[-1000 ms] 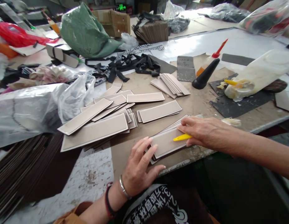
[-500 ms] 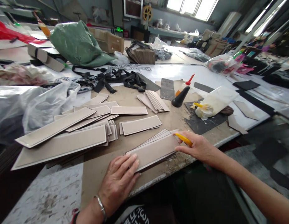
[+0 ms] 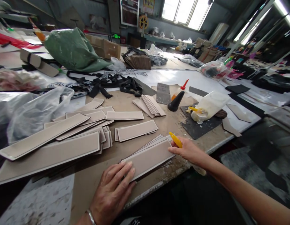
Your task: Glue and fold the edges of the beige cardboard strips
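Observation:
A long beige panel [image 3: 151, 157] with dark edges lies on top of a slightly fanned stack at the table's front edge. My left hand [image 3: 115, 186] rests on its left end, fingers stretched out. At the right end, my right hand [image 3: 184, 150] is closed round a yellow-handled brush [image 3: 175, 139]; its thumb and fingertips touch the panel's corner. A pale end in line with the yellow handle shows below the right wrist. Just behind the stack is a shorter panel [image 3: 137, 130] lying over another. More long panels [image 3: 53, 154] are heaped to the left.
A cloudy plastic container [image 3: 214, 104] lies tilted on a dark sheet [image 3: 198, 129], a yellow tool in its mouth. Near it are a black cone [image 3: 176, 101] and a red-tipped bottle [image 3: 183, 85]. Black straps [image 3: 117, 82], narrow panels [image 3: 153, 105] and a green bag [image 3: 73, 50] lie farther back.
The view has tilted up slightly and shifted right. The yellow handle now points up more steeply in my right hand, and the pale end has come into sight. My left hand stays on the panel.

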Demonstrator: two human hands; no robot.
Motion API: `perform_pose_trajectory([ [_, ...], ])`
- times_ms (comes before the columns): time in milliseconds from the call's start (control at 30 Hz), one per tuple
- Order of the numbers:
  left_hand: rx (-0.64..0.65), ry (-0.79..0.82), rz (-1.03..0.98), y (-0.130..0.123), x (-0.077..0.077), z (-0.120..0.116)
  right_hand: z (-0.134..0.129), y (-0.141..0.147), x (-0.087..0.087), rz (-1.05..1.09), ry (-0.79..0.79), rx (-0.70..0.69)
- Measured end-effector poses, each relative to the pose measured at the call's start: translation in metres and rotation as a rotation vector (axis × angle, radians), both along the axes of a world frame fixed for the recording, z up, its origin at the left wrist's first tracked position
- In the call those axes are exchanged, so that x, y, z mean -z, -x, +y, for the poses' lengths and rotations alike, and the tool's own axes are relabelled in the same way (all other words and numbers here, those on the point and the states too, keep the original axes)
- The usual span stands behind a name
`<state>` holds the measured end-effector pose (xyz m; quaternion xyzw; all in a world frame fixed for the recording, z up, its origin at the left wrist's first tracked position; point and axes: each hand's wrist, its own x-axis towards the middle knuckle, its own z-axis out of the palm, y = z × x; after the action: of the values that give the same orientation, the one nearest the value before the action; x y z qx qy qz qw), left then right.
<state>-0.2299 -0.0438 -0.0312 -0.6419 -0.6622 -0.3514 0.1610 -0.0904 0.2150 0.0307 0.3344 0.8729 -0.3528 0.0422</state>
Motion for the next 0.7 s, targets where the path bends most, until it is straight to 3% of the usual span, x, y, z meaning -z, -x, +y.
perform_pose_trajectory([
  [400, -0.028, -0.009, 0.037, -0.002, -0.001, 0.000, -0.024, 0.002, -0.009, -0.173, -0.439, -0.018],
  [700, -0.050, -0.033, 0.035, -0.003, 0.001, -0.001, -0.041, 0.007, -0.014, -0.312, -0.642, 0.000],
])
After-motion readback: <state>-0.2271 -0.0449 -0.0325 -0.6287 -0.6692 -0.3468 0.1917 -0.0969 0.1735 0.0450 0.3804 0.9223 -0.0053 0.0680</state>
